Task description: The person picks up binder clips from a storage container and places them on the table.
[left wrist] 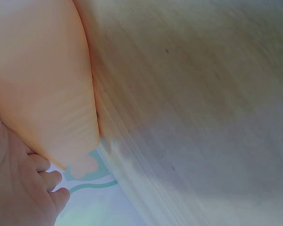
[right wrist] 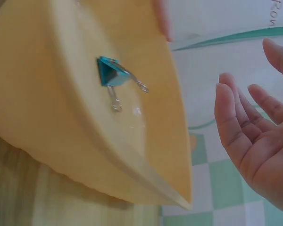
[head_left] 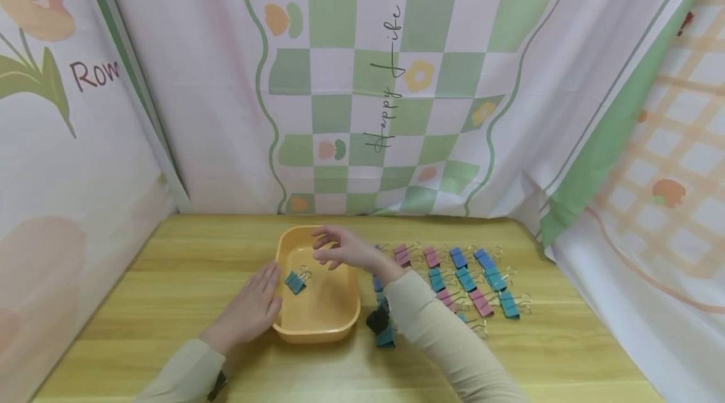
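Observation:
A yellow plastic basin (head_left: 328, 330) stands on the table, with one teal binder clip (head_left: 296, 282) lying inside it. In the right wrist view the same binder clip (right wrist: 114, 73) shows its two wire handles spread. My left hand (head_left: 252, 302) rests flat along the basin's left wall, fingers straight. Over the basin's far right part hovers my right hand (head_left: 345, 247), its fingers loosely bent and nothing between them. The right wrist view shows that right hand (right wrist: 257, 127) above the rim, palm bare.
Right of the basin, pink, blue and teal binder clips lie in rows, such as a pink clip (head_left: 481, 303) and a teal clip (head_left: 509, 305). My right forearm covers some of them. Printed curtains (head_left: 379, 107) hang behind the wooden table (head_left: 141, 302).

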The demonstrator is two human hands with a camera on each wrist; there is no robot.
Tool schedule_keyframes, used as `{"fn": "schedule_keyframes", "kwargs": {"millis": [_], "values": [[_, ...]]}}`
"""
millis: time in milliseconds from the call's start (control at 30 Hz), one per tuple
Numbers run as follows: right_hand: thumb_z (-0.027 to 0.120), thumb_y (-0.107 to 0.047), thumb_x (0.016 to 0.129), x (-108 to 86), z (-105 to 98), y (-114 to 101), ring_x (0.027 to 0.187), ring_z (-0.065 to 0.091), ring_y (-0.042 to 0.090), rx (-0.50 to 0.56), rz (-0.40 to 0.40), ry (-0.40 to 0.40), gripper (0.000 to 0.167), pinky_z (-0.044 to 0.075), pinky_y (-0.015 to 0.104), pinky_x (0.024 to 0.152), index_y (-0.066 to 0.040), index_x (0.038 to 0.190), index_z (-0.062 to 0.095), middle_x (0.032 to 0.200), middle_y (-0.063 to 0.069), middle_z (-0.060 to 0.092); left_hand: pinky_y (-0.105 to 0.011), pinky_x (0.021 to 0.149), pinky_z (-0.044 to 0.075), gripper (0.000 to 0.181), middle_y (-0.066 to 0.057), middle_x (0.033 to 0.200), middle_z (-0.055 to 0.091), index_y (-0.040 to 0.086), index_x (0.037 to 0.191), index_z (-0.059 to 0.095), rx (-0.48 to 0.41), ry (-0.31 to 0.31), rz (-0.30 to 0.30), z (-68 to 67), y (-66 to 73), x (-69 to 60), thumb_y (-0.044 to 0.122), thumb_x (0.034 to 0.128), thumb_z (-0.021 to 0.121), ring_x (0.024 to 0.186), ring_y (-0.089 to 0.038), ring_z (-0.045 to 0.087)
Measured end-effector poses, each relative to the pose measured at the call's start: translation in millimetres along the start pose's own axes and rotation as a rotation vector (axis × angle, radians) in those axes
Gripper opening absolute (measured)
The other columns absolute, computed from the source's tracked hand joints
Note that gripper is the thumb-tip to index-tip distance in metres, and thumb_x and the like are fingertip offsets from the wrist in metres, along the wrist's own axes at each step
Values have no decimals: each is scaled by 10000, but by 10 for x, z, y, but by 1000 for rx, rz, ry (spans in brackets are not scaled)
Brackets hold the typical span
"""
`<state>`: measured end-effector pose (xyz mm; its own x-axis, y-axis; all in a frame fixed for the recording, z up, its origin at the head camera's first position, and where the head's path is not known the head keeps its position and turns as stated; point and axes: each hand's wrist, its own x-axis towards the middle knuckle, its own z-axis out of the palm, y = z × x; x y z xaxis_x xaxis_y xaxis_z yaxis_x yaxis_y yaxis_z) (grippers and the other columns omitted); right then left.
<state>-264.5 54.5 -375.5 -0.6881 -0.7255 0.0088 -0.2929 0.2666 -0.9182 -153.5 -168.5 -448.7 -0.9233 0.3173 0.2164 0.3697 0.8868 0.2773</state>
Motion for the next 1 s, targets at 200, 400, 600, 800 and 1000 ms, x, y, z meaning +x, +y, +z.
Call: {"fn": "schedule_keyframes", "kwargs": {"millis": [200, 400, 600, 800, 1000], "values": [[631, -151, 878, 82, 133, 93, 845, 605, 215, -17, 0, -18, 488, 544, 379, 680, 1, 1301, 440, 1164, 176, 524, -497, 1069, 196, 545, -248, 1462, 181, -118, 1390, 245, 9, 9, 17, 0, -5, -8, 197, 973, 400, 1327, -392, 201], [648, -154, 864, 128, 251, 160, 872, 594, 238, -40, 57, -29, 490, 540, 372, 692, -1, 1291, 463, 1247, 237, 471, -499, 1070, 195, 543, -253, 1460, 196, -119, 1390, 243, 7, 6, 16, 11, -11, 0, 199, 976, 394, 1330, -389, 196], [680, -171, 835, 148, 349, 207, 803, 607, 349, -91, 116, -16, 477, 545, 338, 652, -16, 1254, 512, 1239, 207, 489, -500, 1070, 197, 548, -253, 1461, 198, -120, 1391, 239, -11, 9, 15, 7, -15, 0, 197, 973, 397, 1334, -385, 189], [676, -143, 833, 167, 424, 282, 770, 606, 363, -89, 155, -4, 435, 547, 368, 661, -2, 1219, 532, 1238, 199, 479, -498, 1069, 199, 549, -251, 1460, 199, -118, 1390, 245, -7, 14, 15, 12, -16, 4, 193, 969, 409, 1331, -385, 196], [659, -111, 842, 178, 473, 331, 781, 609, 300, -47, 169, -22, 433, 547, 399, 672, 19, 1229, 514, 1266, 202, 462, -496, 1068, 200, 549, -250, 1459, 204, -117, 1390, 248, 4, 18, 15, 11, -13, 4, 196, 969, 412, 1328, -387, 205]]}}
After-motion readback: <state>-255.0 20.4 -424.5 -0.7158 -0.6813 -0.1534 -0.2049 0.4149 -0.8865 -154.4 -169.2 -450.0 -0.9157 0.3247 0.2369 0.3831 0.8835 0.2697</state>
